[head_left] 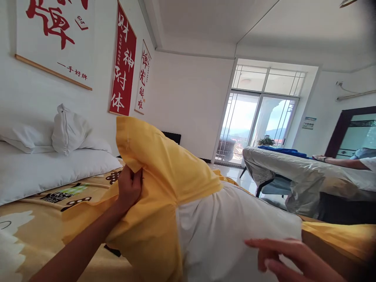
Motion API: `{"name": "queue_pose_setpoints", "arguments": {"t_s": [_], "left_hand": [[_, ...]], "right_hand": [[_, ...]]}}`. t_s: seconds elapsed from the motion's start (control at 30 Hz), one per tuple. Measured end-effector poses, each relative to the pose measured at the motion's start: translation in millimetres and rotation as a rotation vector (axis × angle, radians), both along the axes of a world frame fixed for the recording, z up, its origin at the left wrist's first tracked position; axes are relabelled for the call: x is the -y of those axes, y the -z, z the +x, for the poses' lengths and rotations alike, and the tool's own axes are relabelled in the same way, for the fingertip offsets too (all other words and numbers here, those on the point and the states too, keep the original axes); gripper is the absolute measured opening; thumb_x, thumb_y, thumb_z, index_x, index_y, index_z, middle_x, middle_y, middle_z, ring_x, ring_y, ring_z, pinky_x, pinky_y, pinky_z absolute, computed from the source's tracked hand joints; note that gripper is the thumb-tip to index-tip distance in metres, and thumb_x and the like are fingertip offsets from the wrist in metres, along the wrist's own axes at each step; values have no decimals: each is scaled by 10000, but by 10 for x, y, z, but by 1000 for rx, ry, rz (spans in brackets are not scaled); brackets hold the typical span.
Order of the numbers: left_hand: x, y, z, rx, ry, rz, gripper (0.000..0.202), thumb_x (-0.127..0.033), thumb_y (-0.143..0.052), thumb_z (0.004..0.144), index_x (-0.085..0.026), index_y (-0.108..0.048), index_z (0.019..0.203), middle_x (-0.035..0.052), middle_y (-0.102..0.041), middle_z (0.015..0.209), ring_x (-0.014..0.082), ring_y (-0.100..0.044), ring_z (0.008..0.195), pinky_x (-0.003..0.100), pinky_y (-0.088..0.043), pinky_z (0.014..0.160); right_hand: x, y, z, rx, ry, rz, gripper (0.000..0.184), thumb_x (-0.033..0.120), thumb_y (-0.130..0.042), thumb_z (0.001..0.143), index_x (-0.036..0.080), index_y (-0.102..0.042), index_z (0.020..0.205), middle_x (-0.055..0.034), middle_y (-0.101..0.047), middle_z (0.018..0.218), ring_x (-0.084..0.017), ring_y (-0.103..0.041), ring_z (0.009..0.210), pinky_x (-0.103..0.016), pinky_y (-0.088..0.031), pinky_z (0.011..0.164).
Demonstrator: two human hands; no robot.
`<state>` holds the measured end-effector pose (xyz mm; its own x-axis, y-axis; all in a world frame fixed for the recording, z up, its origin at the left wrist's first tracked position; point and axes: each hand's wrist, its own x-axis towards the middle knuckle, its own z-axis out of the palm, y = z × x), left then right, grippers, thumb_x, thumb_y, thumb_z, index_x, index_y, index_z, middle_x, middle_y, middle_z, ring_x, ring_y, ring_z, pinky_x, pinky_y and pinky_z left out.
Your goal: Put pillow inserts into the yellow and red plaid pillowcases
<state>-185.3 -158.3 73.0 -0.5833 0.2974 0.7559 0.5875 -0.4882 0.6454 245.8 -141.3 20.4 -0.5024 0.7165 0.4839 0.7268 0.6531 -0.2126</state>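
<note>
A white pillow (229,231) lies partly inside a yellow pillowcase (164,184) over the bed. My left hand (129,188) is closed on a fold of the yellow pillowcase near its upper corner, holding it raised. My right hand (290,260) is at the bottom right with fingers stretched out, flat against the white pillow where it sticks out of the case.
The bed has a yellow patterned cover (38,223), a white duvet (44,168) and white pillows (67,131) at the wall. Red and white scrolls (123,62) hang above. Another person's arm (343,161) rests on a covered table (296,172) at right. Glass doors (255,125) stand behind.
</note>
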Motion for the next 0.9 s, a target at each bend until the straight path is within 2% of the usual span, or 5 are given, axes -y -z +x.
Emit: {"name": "queue_pose_setpoints", "arguments": {"t_s": [0.17, 0.3, 0.57, 0.77, 0.9], "left_hand": [[265, 130, -58, 40, -236, 16, 230, -417, -509, 780, -236, -445, 654, 31, -497, 625, 246, -523, 734, 301, -375, 631], [214, 242, -202, 23, -172, 13, 216, -435, -513, 767, -242, -484, 676, 48, -532, 670, 269, -522, 780, 319, -376, 641], [-138, 621, -534, 87, 148, -217, 271, -492, -548, 716, -235, -496, 648, 40, -566, 648, 233, -514, 671, 333, -393, 639], [182, 280, -830, 139, 579, -87, 324, -328, -611, 671, -211, -586, 972, 7, -622, 788, 191, -584, 754, 279, -462, 677], [304, -72, -902, 180, 287, -99, 303, -442, -686, 700, -163, -603, 785, 0, -586, 699, 150, -524, 661, 235, -407, 570]], "right_hand": [[-402, -1181, -836, -274, 6, 99, 613, 647, -382, 856, 221, -607, 1235, -108, -681, 1111, -290, -597, 1009, -409, -475, 828], [-599, -961, -1304, -191, -111, -30, 568, 619, -296, 919, 193, -669, 873, -50, -698, 832, -216, -609, 800, -334, -469, 739], [-764, -591, -1340, -171, 1, 329, 515, 529, -272, 969, 233, -574, 675, -45, -677, 733, -196, -614, 707, -305, -414, 667], [-786, -559, -1506, -21, 54, 331, 499, 464, -257, 995, 234, -605, 722, -35, -689, 785, -192, -623, 745, -293, -408, 673], [-675, -597, -1647, 43, -1, 377, 539, 474, -229, 1000, 222, -560, 657, -38, -653, 712, -181, -586, 697, -287, -373, 648]]}}
